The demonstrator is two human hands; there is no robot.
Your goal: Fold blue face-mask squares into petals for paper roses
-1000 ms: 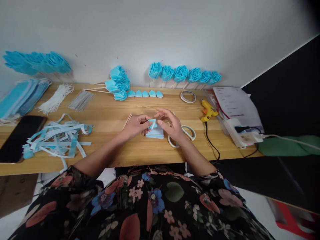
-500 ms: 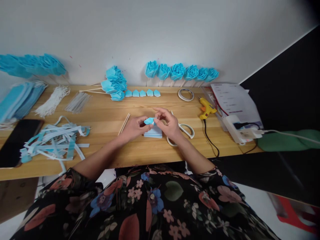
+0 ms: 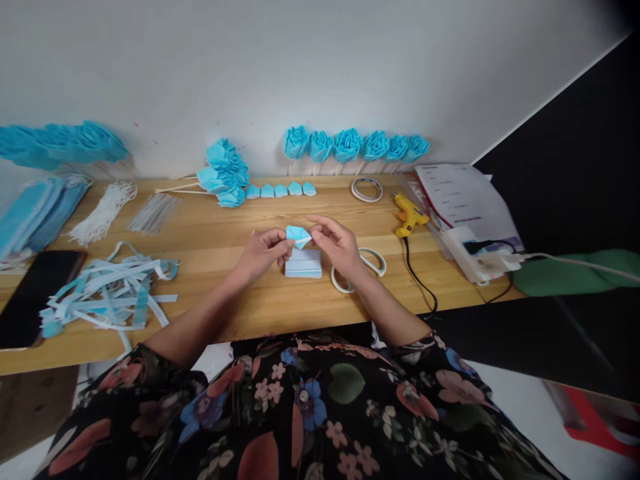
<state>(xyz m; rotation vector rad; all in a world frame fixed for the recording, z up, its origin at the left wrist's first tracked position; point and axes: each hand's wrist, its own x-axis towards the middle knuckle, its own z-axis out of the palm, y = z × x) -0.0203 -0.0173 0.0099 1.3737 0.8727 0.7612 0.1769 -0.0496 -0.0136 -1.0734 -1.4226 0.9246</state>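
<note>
A small folded blue petal point(image 3: 297, 234) with a white lower edge is held up over the table between both hands. My left hand point(image 3: 265, 252) pinches its left side with thumb and fingers. At the right corner of the petal are the closed fingertips of my right hand point(image 3: 336, 245). Just below lies a stack of pale blue cut pieces point(image 3: 303, 264). White-handled scissors point(image 3: 375, 261) rest partly under my right wrist, their blades hidden. Farther back, several similar folded petals point(image 3: 281, 191) stand in a row.
Blue fabric roses point(image 3: 349, 145) on sticks lean at the wall, with a rose bunch point(image 3: 225, 172) left of the petals. A tape roll point(image 3: 367, 189), yellow glue gun point(image 3: 412, 215) and power strip point(image 3: 470, 255) are right. Strip scraps point(image 3: 110, 293), a phone point(image 3: 35, 300) and face masks point(image 3: 43, 213) lie left.
The petal has turned so its flat face and white edge show. My left hand has drawn back slightly left, and more of the stack below is visible. The view has shifted a little.
</note>
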